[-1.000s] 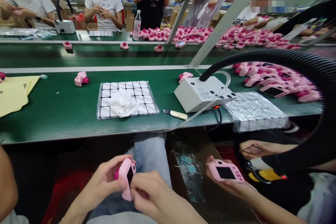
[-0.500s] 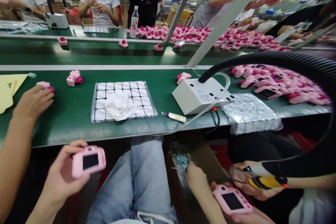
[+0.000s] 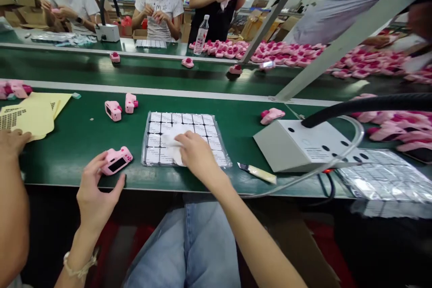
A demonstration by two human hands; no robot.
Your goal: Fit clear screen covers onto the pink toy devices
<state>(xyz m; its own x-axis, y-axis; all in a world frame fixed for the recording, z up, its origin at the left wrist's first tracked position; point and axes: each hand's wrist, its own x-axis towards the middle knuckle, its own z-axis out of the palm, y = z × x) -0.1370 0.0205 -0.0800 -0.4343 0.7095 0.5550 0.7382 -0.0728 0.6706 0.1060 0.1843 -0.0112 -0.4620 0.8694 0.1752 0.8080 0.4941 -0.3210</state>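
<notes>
Your left hand (image 3: 97, 193) is spread, fingertips at the pink camera (image 3: 118, 161) near the front edge of the bench (image 3: 77, 148); a careless brush could knock it off. Your right hand (image 3: 198, 155) pinches the white tissue (image 3: 173, 137) over the wrapped pack (image 3: 154, 139); dragging could shift both.

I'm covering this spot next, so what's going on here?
The left hand touches a pink camera near the green bench's edge, thumb clear of it. The right hand has its fingers on a white tissue over a plastic-wrapped white pack. Two more pink cameras sit farther back; a co-worker's hand is at the yellow paper.
</notes>
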